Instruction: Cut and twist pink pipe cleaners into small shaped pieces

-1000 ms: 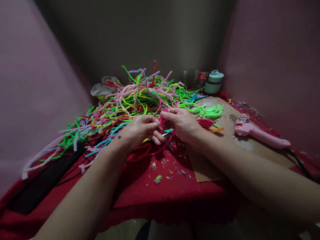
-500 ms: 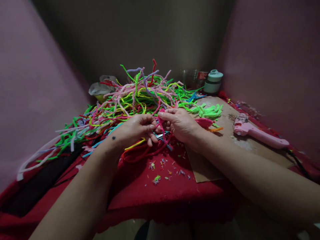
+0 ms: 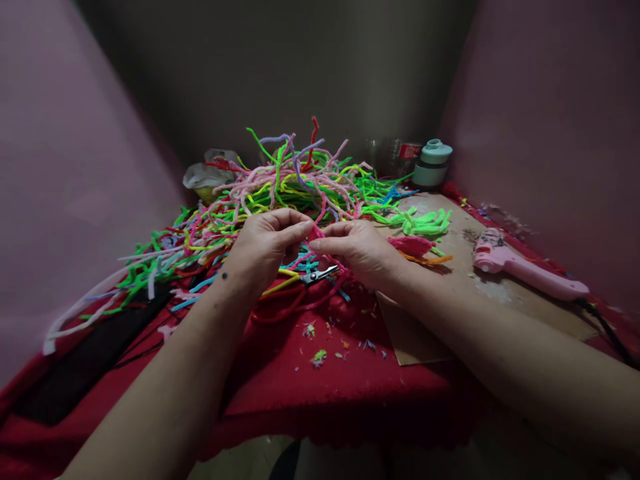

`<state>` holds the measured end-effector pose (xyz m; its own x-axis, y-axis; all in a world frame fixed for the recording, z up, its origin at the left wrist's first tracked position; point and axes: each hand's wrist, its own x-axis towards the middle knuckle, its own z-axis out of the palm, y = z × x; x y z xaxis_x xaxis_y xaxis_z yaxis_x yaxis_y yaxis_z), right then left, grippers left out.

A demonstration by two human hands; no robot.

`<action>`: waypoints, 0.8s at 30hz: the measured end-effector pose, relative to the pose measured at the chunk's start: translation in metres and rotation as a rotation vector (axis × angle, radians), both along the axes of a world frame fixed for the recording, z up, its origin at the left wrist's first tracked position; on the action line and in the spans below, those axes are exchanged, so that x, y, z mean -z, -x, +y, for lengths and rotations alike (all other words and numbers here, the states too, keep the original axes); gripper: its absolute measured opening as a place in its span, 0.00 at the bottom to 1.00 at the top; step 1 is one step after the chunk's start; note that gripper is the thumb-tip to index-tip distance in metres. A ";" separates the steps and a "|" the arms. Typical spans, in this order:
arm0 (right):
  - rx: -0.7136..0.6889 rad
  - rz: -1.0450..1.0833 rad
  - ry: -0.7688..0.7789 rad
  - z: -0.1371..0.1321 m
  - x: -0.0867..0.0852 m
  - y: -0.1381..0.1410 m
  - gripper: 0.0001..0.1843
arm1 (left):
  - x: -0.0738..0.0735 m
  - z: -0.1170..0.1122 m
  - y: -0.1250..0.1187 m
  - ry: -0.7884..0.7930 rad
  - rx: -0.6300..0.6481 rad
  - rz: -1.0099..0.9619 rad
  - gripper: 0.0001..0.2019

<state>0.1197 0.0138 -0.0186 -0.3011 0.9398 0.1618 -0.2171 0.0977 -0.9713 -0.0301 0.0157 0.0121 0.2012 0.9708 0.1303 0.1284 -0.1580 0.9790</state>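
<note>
A bright pink pipe cleaner (image 3: 315, 233) is pinched between my two hands over the middle of the table. My left hand (image 3: 274, 241) grips it with thumb and forefinger from the left. From the other side, the thumb and fingers of my right hand (image 3: 350, 245) close on it too; part of it is hidden behind them. Below lie scissors (image 3: 314, 275) with yellow and red handles and short metal blades. Just behind my hands rises a big tangled heap of coloured pipe cleaners (image 3: 295, 183).
At the right, a pink glue gun (image 3: 525, 267) with a black cord rests on a cardboard sheet (image 3: 480, 293). Bent green pipe cleaners (image 3: 425, 221) lie there too. A pale green bottle (image 3: 433, 163) stands behind. Small fuzzy scraps (image 3: 319, 358) dot the red cloth (image 3: 300, 393).
My left hand has come up and its fingers have closed on the pink pipe cleaner near my right fingertips. The scissors below show more plainly now. The whole view has shifted slightly.
</note>
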 end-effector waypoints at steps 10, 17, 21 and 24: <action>-0.042 -0.049 0.030 0.001 0.000 -0.001 0.10 | -0.004 -0.002 0.004 -0.020 0.120 0.031 0.09; -0.056 -0.252 -0.086 -0.001 0.001 -0.003 0.08 | -0.005 -0.003 0.000 -0.190 -0.055 0.366 0.06; 0.011 -0.319 -0.104 -0.002 0.002 -0.002 0.07 | -0.010 -0.007 -0.004 -0.333 -0.125 0.602 0.05; 0.043 -0.311 -0.070 -0.003 0.000 0.000 0.06 | -0.013 -0.007 -0.001 -0.220 -0.084 0.561 0.06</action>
<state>0.1199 0.0109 -0.0184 -0.3060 0.9427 0.1332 0.0946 0.1693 -0.9810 -0.0286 0.0083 0.0248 0.2217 0.9485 0.2262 0.6359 -0.3165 0.7039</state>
